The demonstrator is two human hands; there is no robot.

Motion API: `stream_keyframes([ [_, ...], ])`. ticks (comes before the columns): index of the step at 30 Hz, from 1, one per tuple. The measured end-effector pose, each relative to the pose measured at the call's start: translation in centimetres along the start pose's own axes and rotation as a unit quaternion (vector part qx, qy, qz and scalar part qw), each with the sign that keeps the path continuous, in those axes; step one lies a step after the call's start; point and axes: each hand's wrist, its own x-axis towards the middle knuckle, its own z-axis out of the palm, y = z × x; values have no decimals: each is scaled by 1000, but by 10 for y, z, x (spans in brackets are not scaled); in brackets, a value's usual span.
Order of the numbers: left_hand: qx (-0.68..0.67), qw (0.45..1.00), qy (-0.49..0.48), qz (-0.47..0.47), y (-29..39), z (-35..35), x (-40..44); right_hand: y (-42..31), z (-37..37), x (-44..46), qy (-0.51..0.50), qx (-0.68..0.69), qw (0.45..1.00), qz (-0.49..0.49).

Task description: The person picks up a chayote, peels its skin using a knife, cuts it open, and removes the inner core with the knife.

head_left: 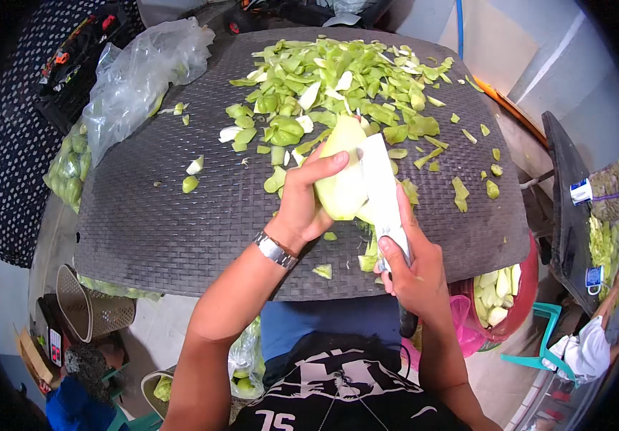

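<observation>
My left hand [302,194], with a metal watch on its wrist, is wrapped round a pale green peeled chayote [342,172], held tilted above the table. In my right hand [421,266] is a knife [381,187] with a broad, bright blade pointing away from me. The blade lies against the chayote's right side, and a strip of peel [367,213] hangs near its lower edge. My fingers hide most of the knife's handle. Beyond my hands, a heap of green peels [345,75] covers the far part of the dark woven-pattern table [180,237].
A clear plastic bag [144,72] rests at the table's left edge, above a bag of green produce [70,165]. Pale peeled pieces fill a red tub [521,287] at lower right, near a teal stool [539,355]. Two people sit at the lower left and right.
</observation>
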Motion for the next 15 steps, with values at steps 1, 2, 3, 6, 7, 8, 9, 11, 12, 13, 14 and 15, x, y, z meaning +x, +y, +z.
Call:
stream_keyframes([
  [1, 29, 999, 21, 17, -2, 0, 1, 0, 0, 1, 0, 1, 1000, 0],
  [2, 59, 997, 42, 33, -6, -1, 2, -2, 0, 1, -8, 9, 1000, 13],
  [3, 89, 993, 63, 49, -8, -3, 2, -7, 0, 0, -16, 18, 999, 28],
  [6, 60, 992, 88, 63, -5, -9, 6, -13, 2, -6, -38, 17, 998, 36],
  [7, 59, 993, 82, 54, -3, -12, 7, -13, 3, -8, -48, 13, 998, 32],
  [8, 60, 994, 76, 44, -1, -15, 8, -13, 5, -9, -44, 25, 998, 41],
  [9, 58, 995, 73, 33, 0, -15, 7, -13, 7, -11, -40, 36, 997, 53],
  [11, 44, 997, 47, 37, 4, -13, 8, -14, 7, -14, -47, 50, 995, 65],
  [12, 40, 998, 32, 37, 8, -13, 6, -15, 4, -17, -57, 56, 994, 72],
  [13, 36, 999, 17, 37, 9, -13, 5, -15, 3, -20, -66, 62, 993, 78],
  [14, 42, 998, 21, 33, 8, -11, 5, -14, 2, -18, -61, 57, 994, 68],
  [15, 47, 998, 25, 28, 7, -9, 4, -13, 3, -16, -55, 53, 995, 59],
])
